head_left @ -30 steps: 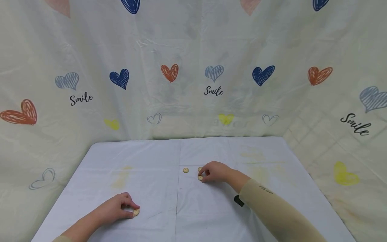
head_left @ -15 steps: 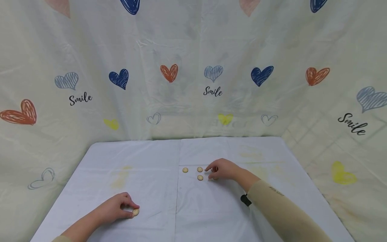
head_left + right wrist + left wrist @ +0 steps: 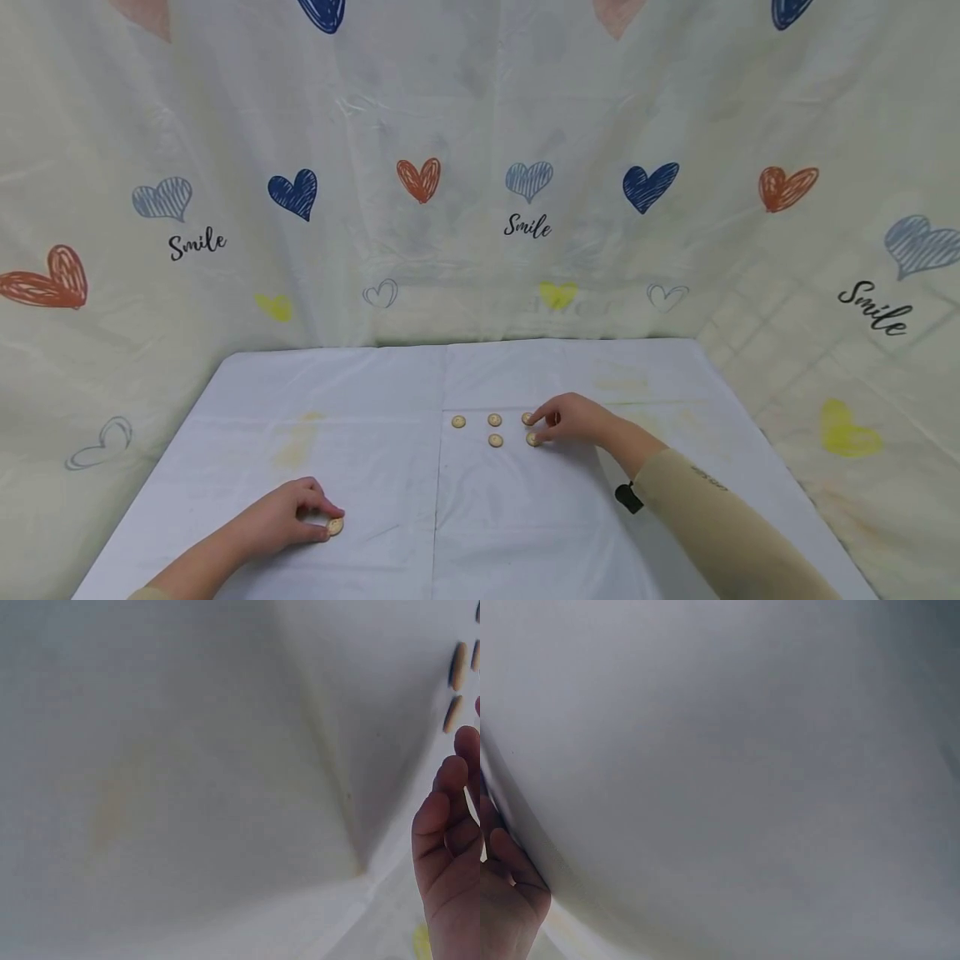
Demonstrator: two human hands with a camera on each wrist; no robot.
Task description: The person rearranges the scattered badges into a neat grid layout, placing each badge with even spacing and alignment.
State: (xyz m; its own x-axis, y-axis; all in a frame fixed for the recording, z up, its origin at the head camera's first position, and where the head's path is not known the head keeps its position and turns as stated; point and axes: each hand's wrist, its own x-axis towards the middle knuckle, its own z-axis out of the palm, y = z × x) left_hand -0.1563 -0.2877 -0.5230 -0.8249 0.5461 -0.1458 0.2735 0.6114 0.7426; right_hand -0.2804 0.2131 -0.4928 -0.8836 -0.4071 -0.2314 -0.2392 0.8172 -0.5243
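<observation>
In the head view, my left hand [image 3: 281,521] pinches a small round tan button-like disc [image 3: 335,527] between thumb and index finger, low over the cloth at the front left. My right hand [image 3: 573,419] reaches to the far middle, its index fingertip at one tan disc [image 3: 527,418] and its thumb at another disc [image 3: 532,439]; both are partly covered. Left of it lie three similar discs, including an upper disc [image 3: 494,420], a lower disc [image 3: 496,441] and an outer disc [image 3: 458,422]. The right wrist view shows loosely bent fingers [image 3: 431,817] beside some discs [image 3: 458,667].
A white cloth [image 3: 382,467] with creases and faint yellow stains covers the table. Behind and beside the table hangs a pale curtain [image 3: 465,108] printed with hearts and "Smile". A dark wrist device [image 3: 628,498] shows under the right sleeve [image 3: 720,517].
My right hand has moved rightward from the middle pair of discs to the rightmost pair, leaving the middle pair uncovered on the cloth. The left hand stays put with its disc.
</observation>
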